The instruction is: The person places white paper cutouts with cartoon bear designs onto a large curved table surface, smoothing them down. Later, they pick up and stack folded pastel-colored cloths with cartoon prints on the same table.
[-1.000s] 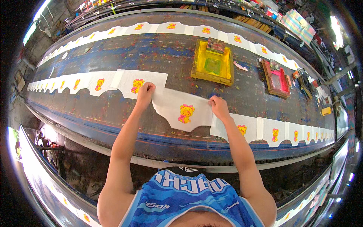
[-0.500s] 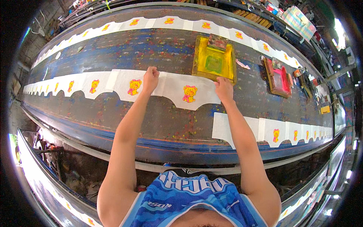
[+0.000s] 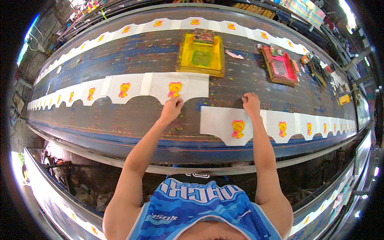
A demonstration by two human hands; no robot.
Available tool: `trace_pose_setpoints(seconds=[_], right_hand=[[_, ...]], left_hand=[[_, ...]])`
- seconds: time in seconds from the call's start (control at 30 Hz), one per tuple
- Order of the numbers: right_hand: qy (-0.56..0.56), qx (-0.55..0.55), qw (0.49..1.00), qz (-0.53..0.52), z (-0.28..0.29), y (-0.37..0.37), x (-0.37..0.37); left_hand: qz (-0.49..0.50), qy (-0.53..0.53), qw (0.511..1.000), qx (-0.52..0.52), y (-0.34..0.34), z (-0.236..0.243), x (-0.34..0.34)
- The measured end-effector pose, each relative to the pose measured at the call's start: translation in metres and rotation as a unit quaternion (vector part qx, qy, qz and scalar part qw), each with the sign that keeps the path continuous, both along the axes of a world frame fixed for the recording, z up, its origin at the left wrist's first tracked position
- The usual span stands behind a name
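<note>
My left hand (image 3: pixel 173 108) has its fingers curled at the lower edge of a white cut piece (image 3: pixel 192 84) printed with a yellow-and-pink bear, at the end of the middle row. What, if anything, it grips is hidden. Bare of any piece, my right hand (image 3: pixel 250 103) hovers with loosely bent fingers just above the near row, by another printed white piece (image 3: pixel 216 122). Both rows hold several similar pieces, overlapping along the long paint-spotted table.
A yellow screen frame (image 3: pixel 216 56) sits beyond the middle row, and a red-pink frame (image 3: pixel 276 72) to its right. A far row of printed pieces (image 3: pixel 212 25), tools (image 3: pixel 320 74), a yellow block (image 3: pixel 344 99) and the table's near rail (image 3: pixel 200 168) surround them.
The piece I held in both hands has moved up and back onto the middle row's end. My right hand has let go and moved right of it; my left hand has dropped to its lower edge.
</note>
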State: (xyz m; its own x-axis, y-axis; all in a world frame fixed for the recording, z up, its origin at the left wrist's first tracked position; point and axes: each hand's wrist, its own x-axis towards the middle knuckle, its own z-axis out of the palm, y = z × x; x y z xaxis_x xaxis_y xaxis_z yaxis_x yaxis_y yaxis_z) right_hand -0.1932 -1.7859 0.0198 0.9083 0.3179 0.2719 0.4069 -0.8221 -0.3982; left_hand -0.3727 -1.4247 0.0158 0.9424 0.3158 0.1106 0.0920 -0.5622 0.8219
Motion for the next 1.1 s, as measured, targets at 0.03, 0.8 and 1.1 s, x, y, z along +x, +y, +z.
trace_pose_setpoints(seconds=[0.03, 0.8, 1.1], right_hand=[[0.012, -0.001, 1.000, 0.001, -0.002, -0.015, -0.001], [0.163, 0.089, 0.962, 0.201, 0.003, -0.098, 0.015], [0.105, 0.099, 0.982, 0.120, 0.026, -0.047, 0.097]], left_hand=[[-0.009, 0.008, 1.000, -0.006, -0.019, -0.002, 0.003], [0.112, -0.115, 0.987, 0.026, -0.133, 0.019, 0.008], [0.153, -0.063, 0.985, 0.055, -0.074, -0.008, 0.126]])
